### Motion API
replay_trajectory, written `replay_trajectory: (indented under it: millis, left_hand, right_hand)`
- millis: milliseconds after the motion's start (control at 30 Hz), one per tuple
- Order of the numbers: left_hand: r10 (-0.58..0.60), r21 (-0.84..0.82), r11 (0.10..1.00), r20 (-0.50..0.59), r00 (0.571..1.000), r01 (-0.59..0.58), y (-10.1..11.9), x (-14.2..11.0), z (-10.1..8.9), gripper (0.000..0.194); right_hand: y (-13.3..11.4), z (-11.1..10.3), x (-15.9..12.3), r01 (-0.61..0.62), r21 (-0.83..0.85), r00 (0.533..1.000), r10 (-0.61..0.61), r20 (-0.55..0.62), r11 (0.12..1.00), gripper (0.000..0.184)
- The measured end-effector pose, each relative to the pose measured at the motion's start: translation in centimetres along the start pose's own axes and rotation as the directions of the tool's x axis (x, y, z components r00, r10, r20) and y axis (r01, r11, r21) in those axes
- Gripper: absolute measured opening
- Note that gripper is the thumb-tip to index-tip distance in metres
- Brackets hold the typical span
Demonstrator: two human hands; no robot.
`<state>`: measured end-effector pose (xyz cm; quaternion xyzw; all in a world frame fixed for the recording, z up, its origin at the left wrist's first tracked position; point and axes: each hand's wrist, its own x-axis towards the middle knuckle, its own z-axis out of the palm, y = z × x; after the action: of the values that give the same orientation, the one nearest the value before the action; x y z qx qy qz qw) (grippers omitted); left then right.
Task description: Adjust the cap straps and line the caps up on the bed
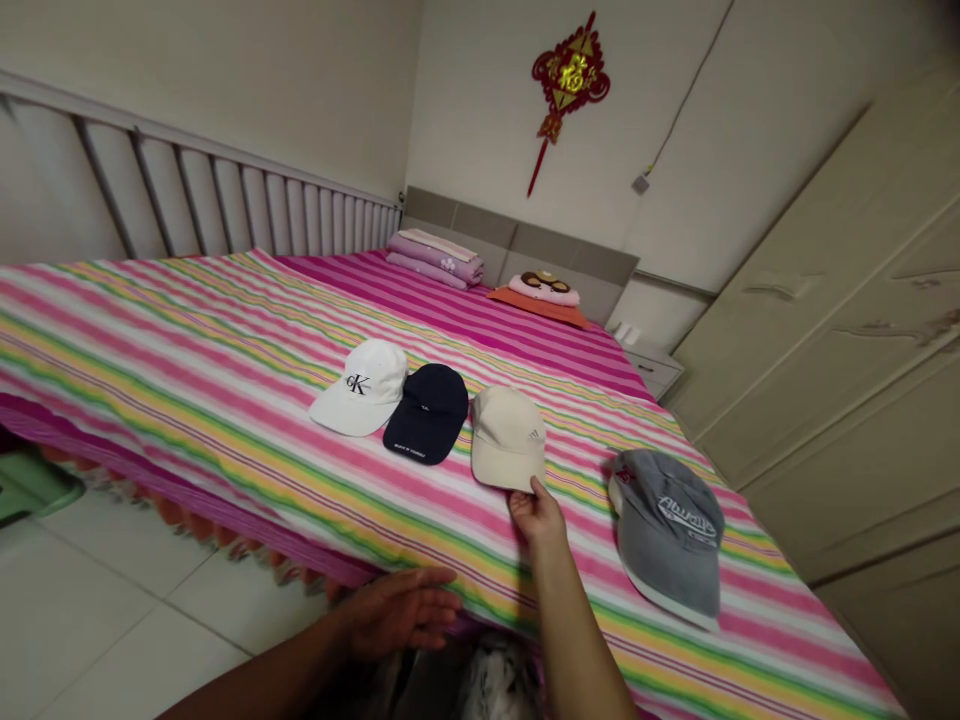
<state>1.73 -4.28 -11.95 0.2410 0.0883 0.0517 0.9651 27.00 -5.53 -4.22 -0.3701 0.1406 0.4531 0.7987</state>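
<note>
A beige baseball cap (508, 432) lies on the striped bed, and my right hand (537, 510) pinches the edge of its brim. My left hand (405, 610) hovers by the bed's front edge, fingers stretched out and holding nothing. To the left of the beige cap is a dark navy cap (429, 410) with small lettering on its brim. Beside that one, touching it, sits a white cap (367, 385) with "CK" letters. Farther right, apart from the others, rests a grey cap (671, 530) with white script and a pale brim edge.
The bed is covered by a striped sheet (247, 400). Folded purple bedding (435, 262) and a pink pillow on an orange cloth (536, 305) lie near the headboard (517, 240). A railing (247, 195) runs along the left; a wardrobe (840, 340) stands right. A green object (37, 485) is on the floor.
</note>
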Motion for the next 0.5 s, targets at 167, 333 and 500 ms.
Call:
replay_trajectory:
  millis: [167, 333, 500]
  left_hand:
    - [0.014, 0.007, 1.000, -0.012, 1.000, -0.014, -0.1, -0.2, -0.1, 0.033]
    - [0.044, 0.006, 0.999, 0.007, 0.999, -0.044, 0.2, 0.3, 0.6, 0.045]
    - [0.088, -0.012, 0.996, 0.019, 0.996, -0.088, 1.4, 1.8, 2.9, 0.056]
  right_hand:
    - [0.1, -3.7, -4.2, -0.032, 0.019, 0.996, 0.030, 0.079, 0.999, 0.014]
    - [2.9, -9.9, -9.7, -0.043, 0.013, 0.993, 0.042, 0.109, 0.999, 0.012]
    - [4.7, -15.9, -13.6, -0.029, -0.096, 0.966, 0.053, 0.254, 0.995, 0.024]
